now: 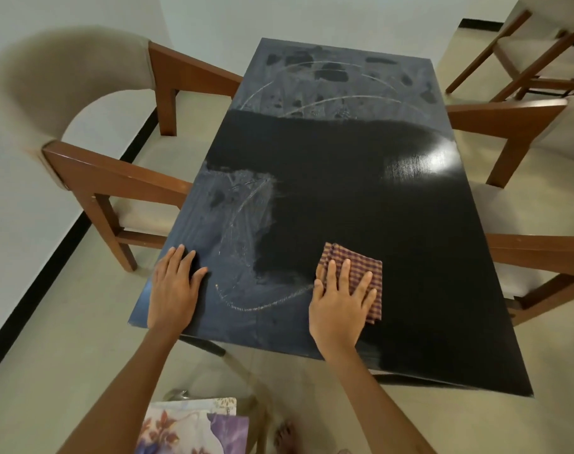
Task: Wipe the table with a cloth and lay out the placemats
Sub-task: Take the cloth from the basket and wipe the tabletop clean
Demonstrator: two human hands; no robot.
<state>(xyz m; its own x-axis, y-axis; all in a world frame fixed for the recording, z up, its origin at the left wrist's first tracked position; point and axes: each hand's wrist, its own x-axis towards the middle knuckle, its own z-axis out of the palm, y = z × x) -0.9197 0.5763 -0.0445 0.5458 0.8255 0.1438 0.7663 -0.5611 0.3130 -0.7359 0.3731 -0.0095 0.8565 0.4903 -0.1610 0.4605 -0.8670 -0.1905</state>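
Observation:
A black rectangular table (344, 191) fills the middle of the view. Dusty grey smears cover its far end and its near left part, while a dark band across the middle and right looks wiped. A folded checked cloth (361, 267), purple and tan, lies near the front edge. My right hand (339, 303) presses flat on the cloth with straight, spread fingers. My left hand (174, 286) rests flat on the table's near left corner, holding nothing. Floral placemats (194, 427) lie stacked below the table's front edge, at the bottom of the view.
A wooden armchair with beige cushions (92, 132) stands at the table's left side. Two more such chairs (525, 178) stand along the right side, and another (541, 50) is at the back right. A bare foot (287, 437) stands on the tiled floor.

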